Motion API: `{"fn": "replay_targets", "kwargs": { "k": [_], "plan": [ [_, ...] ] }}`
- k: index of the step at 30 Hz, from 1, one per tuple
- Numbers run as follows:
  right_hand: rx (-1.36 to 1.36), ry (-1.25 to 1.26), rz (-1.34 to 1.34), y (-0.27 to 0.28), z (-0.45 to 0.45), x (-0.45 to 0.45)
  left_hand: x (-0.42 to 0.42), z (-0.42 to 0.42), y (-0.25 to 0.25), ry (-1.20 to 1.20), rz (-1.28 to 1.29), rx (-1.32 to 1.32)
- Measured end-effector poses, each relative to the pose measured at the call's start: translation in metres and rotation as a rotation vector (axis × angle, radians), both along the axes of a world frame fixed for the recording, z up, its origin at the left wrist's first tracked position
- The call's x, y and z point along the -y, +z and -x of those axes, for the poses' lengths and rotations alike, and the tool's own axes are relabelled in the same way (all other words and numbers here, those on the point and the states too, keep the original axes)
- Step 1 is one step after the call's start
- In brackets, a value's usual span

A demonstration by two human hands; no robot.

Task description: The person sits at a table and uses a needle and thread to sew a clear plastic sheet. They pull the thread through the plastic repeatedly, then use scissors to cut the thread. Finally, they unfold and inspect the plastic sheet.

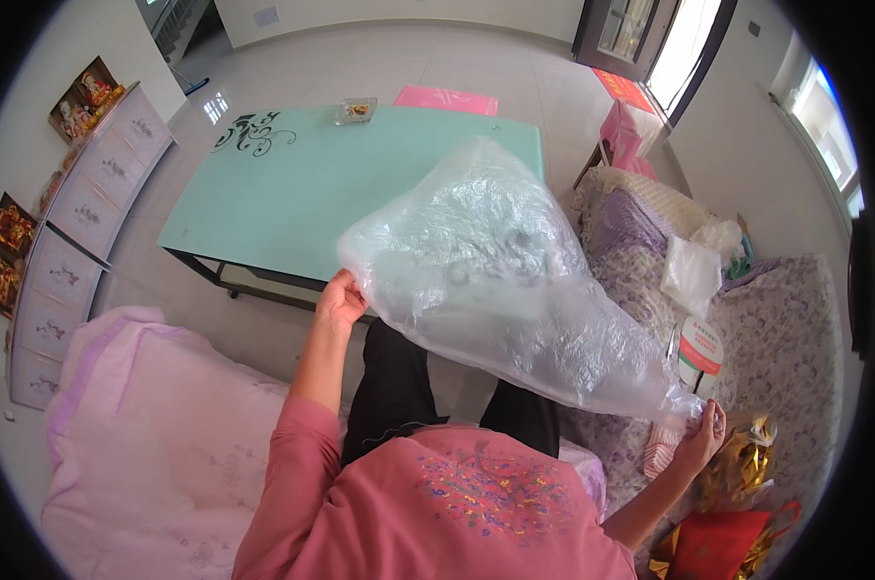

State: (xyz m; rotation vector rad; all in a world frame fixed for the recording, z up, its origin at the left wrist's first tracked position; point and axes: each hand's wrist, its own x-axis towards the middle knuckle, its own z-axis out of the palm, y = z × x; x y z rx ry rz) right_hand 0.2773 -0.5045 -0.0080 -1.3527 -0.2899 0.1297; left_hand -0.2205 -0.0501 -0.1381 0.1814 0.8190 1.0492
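Observation:
A large, crinkled clear plastic bag [481,254] is stretched between my two hands. My left hand [342,299] pinches its left corner, just off the near edge of the glass-topped table [285,188]. Far out to the right, my right hand [704,438] grips a gathered end of the plastic above the flowered sofa cover. The bag's far part spreads over the right side of the table, and its near edge runs above my knees. Faint dark shapes show through the film; whether the bag is lying on the tabletop or held above it, I cannot tell.
A glass ashtray [355,111] stands on the table's far edge, with a pink box [446,99] behind it. On the sofa [764,341] at right lie a white plastic bag [690,270], a round hand fan [701,348] and a red bag [720,544]. Pink padded bedding [169,435] spreads at left.

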Motion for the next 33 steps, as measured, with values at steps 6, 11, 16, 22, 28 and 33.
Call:
{"fn": "replay_targets", "kwargs": {
  "k": [6,11,16,22,28,33],
  "plan": [
    [-0.106,0.012,0.029,-0.008,0.001,0.004,-0.036,-0.045,-0.035,-0.244,0.067,0.126],
    [0.275,-0.357,0.758,-0.03,0.0,0.016,0.011,-0.1,0.046,0.018,-0.192,-0.188],
    [0.783,-0.325,1.198,0.005,0.075,-0.047,0.097,-0.116,0.145,0.066,-0.621,-0.441],
    [0.563,0.735,0.279,0.069,0.187,-0.15,0.158,-0.126,0.191,-0.087,-1.065,-0.706],
    [0.78,0.549,0.263,0.098,0.228,-0.208,0.183,-0.131,0.196,-0.089,-1.426,-0.862],
    [0.612,0.383,0.089,0.092,0.21,-0.218,0.185,-0.11,0.189,-0.096,-1.29,-0.926]
  ]
}}
